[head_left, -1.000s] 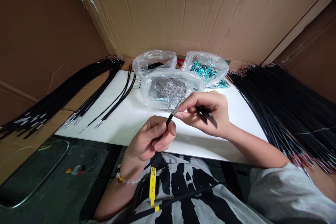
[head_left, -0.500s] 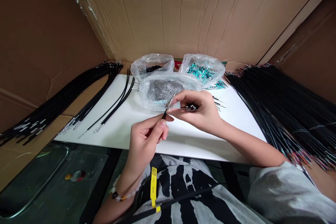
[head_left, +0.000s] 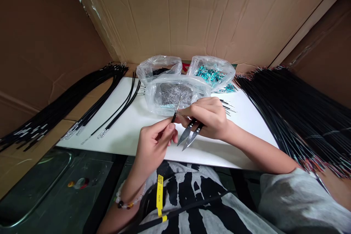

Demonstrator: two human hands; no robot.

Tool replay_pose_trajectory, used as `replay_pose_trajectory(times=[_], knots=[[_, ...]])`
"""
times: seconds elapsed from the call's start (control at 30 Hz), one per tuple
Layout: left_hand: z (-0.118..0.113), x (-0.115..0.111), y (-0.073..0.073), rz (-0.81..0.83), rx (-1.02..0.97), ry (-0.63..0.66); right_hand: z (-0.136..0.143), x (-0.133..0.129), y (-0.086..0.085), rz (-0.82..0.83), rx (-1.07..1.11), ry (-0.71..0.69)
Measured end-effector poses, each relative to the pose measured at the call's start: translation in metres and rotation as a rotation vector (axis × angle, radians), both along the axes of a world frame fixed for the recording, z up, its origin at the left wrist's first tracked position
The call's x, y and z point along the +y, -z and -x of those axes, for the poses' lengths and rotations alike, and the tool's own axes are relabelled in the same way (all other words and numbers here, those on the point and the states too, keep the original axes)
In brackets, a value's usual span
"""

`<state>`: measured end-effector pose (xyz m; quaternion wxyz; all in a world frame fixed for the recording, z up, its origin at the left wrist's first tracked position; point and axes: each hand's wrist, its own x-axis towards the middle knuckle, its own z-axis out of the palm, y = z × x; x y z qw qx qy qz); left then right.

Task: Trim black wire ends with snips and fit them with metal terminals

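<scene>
Between the thumb and fingers of my left hand [head_left: 155,142] is a black cable [head_left: 173,118], its bare metallic end pointing up and away. My right hand [head_left: 210,117] is closed around small thread snips [head_left: 190,133], whose two blades stick out below the palm, spread apart and pointing toward me. The right fingertips meet the cable end just above my left fingers; what exactly they pinch there is too small to tell. Right behind the hands, an open clear bag [head_left: 153,98] holds many small silvery pieces [head_left: 175,94].
Two more clear bags stand behind, one with teal pieces [head_left: 210,75], one with black pieces [head_left: 160,71]. Black cables [head_left: 90,108] lie at the left of the white board [head_left: 131,135]. A large cable bundle [head_left: 307,113] fills the right. Cardboard walls surround the table.
My right hand has turned over at the cable end, so the snips' blades now show below it, pointing toward me. My left hand has barely moved.
</scene>
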<state>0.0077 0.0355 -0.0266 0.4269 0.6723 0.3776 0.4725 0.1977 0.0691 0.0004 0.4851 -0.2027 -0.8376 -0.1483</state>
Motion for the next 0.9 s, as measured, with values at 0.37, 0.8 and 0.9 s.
replay_pose_trajectory(times=[0.37,0.8,0.9], knots=[[-0.001,0.015,0.006,0.296,-0.365,0.215,-0.002,0.006,0.001,-0.334,-0.140,0.125],[-0.009,0.002,0.002,-0.067,-0.062,-0.206,0.000,0.007,0.006,-0.286,-0.131,0.157],[-0.010,0.001,0.001,-0.069,-0.080,-0.268,0.000,0.005,0.003,-0.040,0.020,0.015]])
